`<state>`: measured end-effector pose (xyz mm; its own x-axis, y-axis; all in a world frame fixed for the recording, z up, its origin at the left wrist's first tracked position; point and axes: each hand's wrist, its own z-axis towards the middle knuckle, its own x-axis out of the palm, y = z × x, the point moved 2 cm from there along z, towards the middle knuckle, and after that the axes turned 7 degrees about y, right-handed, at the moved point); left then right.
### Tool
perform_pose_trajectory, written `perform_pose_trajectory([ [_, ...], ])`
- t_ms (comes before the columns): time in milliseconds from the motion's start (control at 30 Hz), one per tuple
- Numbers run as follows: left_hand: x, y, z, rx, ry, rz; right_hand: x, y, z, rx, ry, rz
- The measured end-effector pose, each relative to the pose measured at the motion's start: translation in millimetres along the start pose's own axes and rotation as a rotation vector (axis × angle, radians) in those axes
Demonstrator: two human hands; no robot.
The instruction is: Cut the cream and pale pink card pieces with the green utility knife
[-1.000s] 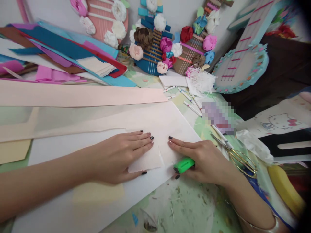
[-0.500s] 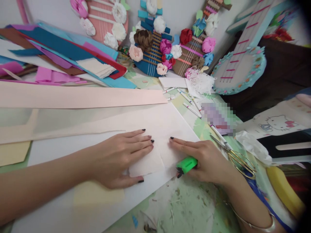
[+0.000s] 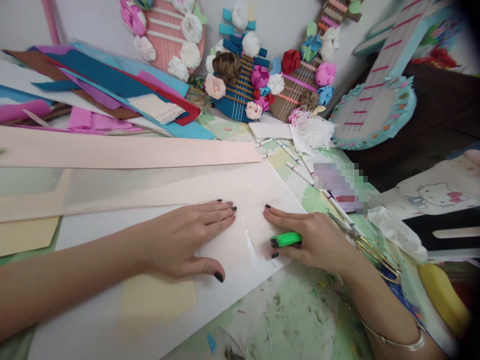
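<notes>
Across the near side of the table [image 3: 300,315], on a white sheet [image 3: 210,302] set at a slant, busy with the pink paper [image 3: 210,187]; by the look of it, at the step of pressing it flat from both sides. Whether drawing it apart or lining it up, impossible to tell. Seems to call next for light, even pressure left and right, with care not to drag or crumple. Pale, thin and matt, running from the left edge of view over the far half of the sheet; mostly flat, with no big fold in sight, and greyish green toward the left, probably from table colour showing through. Toward the left, with the left hand [image 3: 180,232] palm down on it, fingers straight, thumb apart, gripping nothing. Toward the right, with the right hand [image 3: 318,242] partly curled, two fingers reaching left onto the paper, and grasping a green tool [image 3: 287,239] lengthwise, dark at its left end; perhaps a cutter, but too small to be sure. Smallest of all, between the two hands, down to a slit [image 3: 249,241]: narrow, slanting rightward as it nears, white inside.
</notes>
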<state>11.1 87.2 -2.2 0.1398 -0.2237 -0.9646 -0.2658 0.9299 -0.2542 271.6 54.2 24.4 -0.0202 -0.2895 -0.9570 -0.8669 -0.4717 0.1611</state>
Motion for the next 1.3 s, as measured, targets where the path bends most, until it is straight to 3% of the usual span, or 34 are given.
perform_pose_trajectory([
  [367, 1.3, 7.9, -5.1, 0.051, -0.019, -0.012, 0.7, -3.8, -0.3, -0.028, -0.016, 0.026],
  [567, 3.7, 5.8, -0.6, 0.023, -0.091, 0.067, 1.8, 2.2, 3.1, 0.005, -0.128, -0.006],
  [800, 4.1, 5.7, 1.9, -0.081, -0.021, 0.021, 2.4, 9.8, 15.7, 0.045, -0.07, -0.109],
  [1300, -2.0, 16.4, -4.7, -0.092, 0.07, -0.068, -3.0, 6.3, 19.6, 0.011, -0.035, -0.017],
])
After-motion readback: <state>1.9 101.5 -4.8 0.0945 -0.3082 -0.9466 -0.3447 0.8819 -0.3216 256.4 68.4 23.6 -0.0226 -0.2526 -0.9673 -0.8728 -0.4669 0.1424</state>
